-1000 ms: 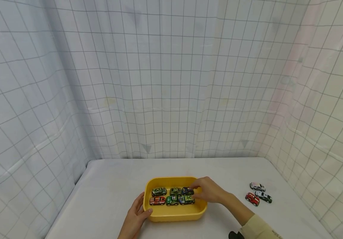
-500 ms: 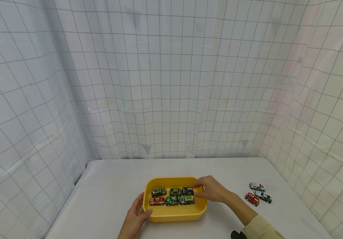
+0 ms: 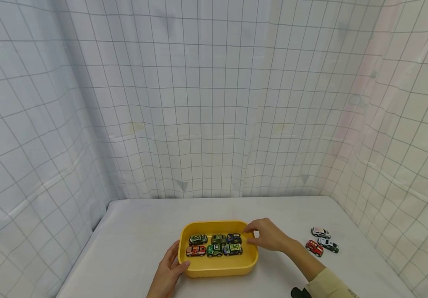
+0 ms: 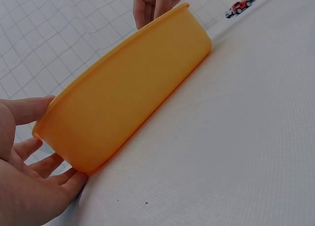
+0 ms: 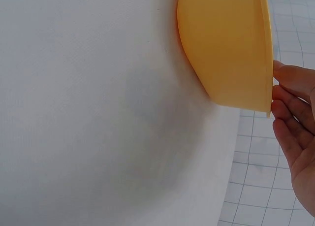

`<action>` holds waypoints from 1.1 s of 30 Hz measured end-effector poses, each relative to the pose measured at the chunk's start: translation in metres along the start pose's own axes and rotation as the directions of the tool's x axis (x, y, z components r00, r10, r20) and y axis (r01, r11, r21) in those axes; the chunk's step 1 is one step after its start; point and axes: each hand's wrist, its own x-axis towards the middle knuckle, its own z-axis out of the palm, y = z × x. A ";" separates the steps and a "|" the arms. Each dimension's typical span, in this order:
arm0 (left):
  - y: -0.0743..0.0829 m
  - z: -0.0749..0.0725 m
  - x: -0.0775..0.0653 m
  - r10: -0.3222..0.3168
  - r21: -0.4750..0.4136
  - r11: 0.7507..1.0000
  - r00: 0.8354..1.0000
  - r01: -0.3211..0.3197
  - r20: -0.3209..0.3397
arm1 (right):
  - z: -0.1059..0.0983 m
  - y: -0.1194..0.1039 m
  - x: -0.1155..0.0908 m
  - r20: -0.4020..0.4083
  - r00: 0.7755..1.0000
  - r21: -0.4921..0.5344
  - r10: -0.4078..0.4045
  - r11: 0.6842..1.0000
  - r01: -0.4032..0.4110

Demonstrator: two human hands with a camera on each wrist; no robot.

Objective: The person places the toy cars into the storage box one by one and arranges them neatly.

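A yellow plastic tray point(image 3: 217, 273) stands on the white table in the head view. Inside it, several small toy cars lie in two rows: the back row ends at the right with a dark blue toy car point(image 3: 234, 238), and a red-orange toy car point(image 3: 196, 251) is front left. My left hand point(image 3: 166, 271) grips the tray's left end, thumb over the rim and fingers against the outer wall, as the left wrist view shows. Over the tray's right rim is my right hand point(image 3: 268, 236), its fingers loosely bent and nothing held between them.
On the table's right side lie a white toy car point(image 3: 320, 232), a black-and-white toy car point(image 3: 328, 245) and a red toy car point(image 3: 314, 248), close together. White grid-patterned curtains point(image 3: 214, 124) enclose the table at the back and sides.
My right hand has drawn away from the cars to the right, toward the tray's right rim. My left hand and the tray have stayed in place.
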 end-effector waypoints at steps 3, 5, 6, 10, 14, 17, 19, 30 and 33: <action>-0.001 -0.001 0.001 -0.002 -0.002 1.000 1.000 0.002 0.003 | -0.001 0.001 -0.001 -0.004 1.000 0.000 0.007 1.000 -0.007; -0.001 -0.001 0.001 -0.003 -0.004 1.000 1.000 0.003 0.005 | -0.002 0.001 -0.003 -0.008 1.000 0.001 0.006 1.000 -0.006; -0.001 -0.001 0.001 -0.002 -0.006 1.000 1.000 0.002 0.006 | -0.003 0.001 -0.003 -0.010 1.000 0.000 0.008 1.000 -0.008; -0.001 -0.001 0.000 0.001 -0.011 1.000 1.000 -0.001 0.009 | -0.007 0.001 -0.007 -0.024 1.000 -0.003 -0.001 1.000 0.001; 0.000 -0.001 0.000 -0.003 -0.016 1.000 1.000 0.003 0.007 | -0.010 0.003 -0.010 -0.042 0.999 -0.002 -0.007 1.000 0.007; 0.001 0.000 -0.001 -0.010 -0.018 1.000 1.000 0.010 0.000 | -0.012 0.006 -0.012 -0.051 0.999 -0.002 0.005 1.000 -0.005; 0.002 0.000 -0.001 -0.015 -0.016 1.000 1.000 0.015 -0.003 | -0.013 0.008 -0.013 -0.053 0.998 -0.004 0.023 1.000 -0.024; 0.001 0.000 0.001 -0.020 -0.004 1.000 1.000 0.020 -0.015 | -0.020 0.019 -0.027 -0.091 0.994 -0.038 0.063 0.997 -0.066; 0.000 0.000 0.001 -0.015 -0.006 1.000 1.000 0.015 -0.011 | -0.023 0.021 -0.031 -0.097 0.992 -0.037 0.075 0.996 -0.079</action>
